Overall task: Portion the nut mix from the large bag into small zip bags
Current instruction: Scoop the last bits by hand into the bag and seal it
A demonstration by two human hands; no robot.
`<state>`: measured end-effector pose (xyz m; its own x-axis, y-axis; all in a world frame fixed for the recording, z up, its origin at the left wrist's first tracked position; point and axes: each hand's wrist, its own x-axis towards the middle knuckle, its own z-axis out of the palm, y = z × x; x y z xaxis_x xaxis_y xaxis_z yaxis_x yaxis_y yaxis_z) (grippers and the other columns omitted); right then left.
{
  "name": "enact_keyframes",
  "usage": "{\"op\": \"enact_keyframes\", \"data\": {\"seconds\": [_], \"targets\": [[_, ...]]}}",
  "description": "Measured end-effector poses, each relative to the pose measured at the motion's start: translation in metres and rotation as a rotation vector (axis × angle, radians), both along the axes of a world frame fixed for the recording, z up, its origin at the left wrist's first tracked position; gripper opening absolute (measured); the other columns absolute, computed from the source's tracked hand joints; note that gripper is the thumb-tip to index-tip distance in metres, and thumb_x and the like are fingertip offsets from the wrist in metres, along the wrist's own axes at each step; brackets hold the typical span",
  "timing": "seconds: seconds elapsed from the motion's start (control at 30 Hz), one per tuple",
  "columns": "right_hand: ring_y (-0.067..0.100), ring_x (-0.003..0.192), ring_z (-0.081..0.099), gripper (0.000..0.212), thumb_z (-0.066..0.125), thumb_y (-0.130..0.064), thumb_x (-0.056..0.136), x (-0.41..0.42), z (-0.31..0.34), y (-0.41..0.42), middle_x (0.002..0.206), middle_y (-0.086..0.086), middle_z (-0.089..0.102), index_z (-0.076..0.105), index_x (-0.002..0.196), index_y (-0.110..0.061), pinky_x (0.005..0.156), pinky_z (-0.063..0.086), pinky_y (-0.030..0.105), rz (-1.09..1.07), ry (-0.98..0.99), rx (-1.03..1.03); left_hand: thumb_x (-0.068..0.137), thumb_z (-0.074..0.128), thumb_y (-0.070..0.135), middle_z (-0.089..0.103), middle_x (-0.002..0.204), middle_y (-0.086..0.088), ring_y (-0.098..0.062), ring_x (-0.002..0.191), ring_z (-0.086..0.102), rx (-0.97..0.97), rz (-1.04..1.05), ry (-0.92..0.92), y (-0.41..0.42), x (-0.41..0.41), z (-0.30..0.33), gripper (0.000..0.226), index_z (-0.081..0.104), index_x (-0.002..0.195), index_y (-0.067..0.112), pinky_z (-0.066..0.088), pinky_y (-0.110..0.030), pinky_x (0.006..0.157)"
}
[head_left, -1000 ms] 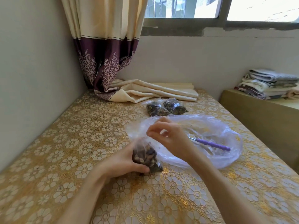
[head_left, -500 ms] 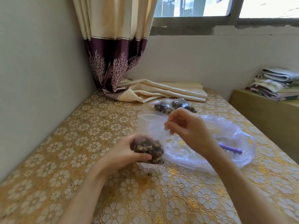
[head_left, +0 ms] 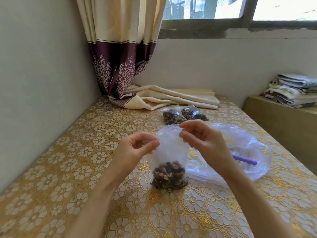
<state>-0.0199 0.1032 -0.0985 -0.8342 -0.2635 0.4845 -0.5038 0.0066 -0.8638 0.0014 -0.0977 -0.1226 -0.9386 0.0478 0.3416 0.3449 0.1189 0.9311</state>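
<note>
From the head view, a small bag point(head_left: 169, 162) stands upright at the centre of the frame, its base on the worktop point(head_left: 72, 169) and the nuts point(head_left: 169, 174) settled in its lower third. Standing it that way looks meant to keep the load at the bottom and leave the clear upper part flat, ready for sealing.

The left hand point(head_left: 135, 148) pinches the bag's left top edge, thumb and forefinger closed on the plastic and the other fingers curled loosely. The right hand point(head_left: 202, 138) pinches the right side of the top in the same manner. Both hold the mouth taut between them, so I judge the step to be pressing the zip shut.

Right of centre, behind the right wrist, the large bag point(head_left: 248, 152) lies slumped and open, with a purple tool point(head_left: 243, 160) inside; few nuts seem left in it. Just above centre, two filled bags point(head_left: 185, 114) lie side by side, near a folded cloth point(head_left: 171, 98). A curtain point(head_left: 123, 54) hangs at upper left.
</note>
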Motion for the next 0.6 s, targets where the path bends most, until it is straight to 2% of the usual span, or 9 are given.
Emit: {"op": "enact_keyframes", "data": {"seconds": [0.07,0.2,0.37,0.6], "targets": [[0.003,0.066,0.060,0.015,0.068,-0.010,0.076,0.001,-0.002,0.004,0.076,-0.001,0.067,0.068,0.089,-0.017,0.060,0.046,0.011,0.004,-0.078,0.028,0.067,0.071,0.024,0.070,0.075,-0.002,-0.008,0.065,0.063,0.015,0.035,0.006,-0.001,0.000,0.001,0.007,0.073,0.073,0.024,0.050,-0.014,0.063],[-0.004,0.057,0.056,0.009,0.068,-0.010,0.079,0.002,-0.007,0.008,0.063,-0.012,0.067,0.071,0.079,-0.018,0.056,0.043,0.009,-0.020,-0.109,0.094,0.066,0.070,0.020,0.070,0.073,-0.005,-0.011,0.064,0.063,0.005,0.071,0.013,-0.004,0.002,0.004,0.007,0.072,0.073,0.020,0.052,-0.016,0.063],[0.003,0.056,0.055,0.011,0.066,-0.008,0.081,0.003,-0.010,0.006,0.062,-0.004,0.066,0.072,0.081,-0.016,0.055,0.044,0.015,-0.036,-0.113,0.017,0.064,0.071,0.025,0.070,0.069,-0.005,-0.012,0.062,0.063,-0.020,0.113,0.017,-0.006,0.004,0.007,0.013,0.072,0.073,0.016,0.051,-0.014,0.060],[0.002,0.053,0.054,0.008,0.067,-0.009,0.081,0.001,-0.014,0.006,0.060,-0.003,0.065,0.073,0.079,-0.013,0.052,0.042,0.012,-0.057,-0.135,-0.037,0.064,0.071,0.024,0.070,0.068,-0.005,-0.009,0.058,0.062,-0.068,0.129,0.008,-0.013,0.006,0.012,0.018,0.070,0.074,0.009,0.050,-0.014,0.057]]}}
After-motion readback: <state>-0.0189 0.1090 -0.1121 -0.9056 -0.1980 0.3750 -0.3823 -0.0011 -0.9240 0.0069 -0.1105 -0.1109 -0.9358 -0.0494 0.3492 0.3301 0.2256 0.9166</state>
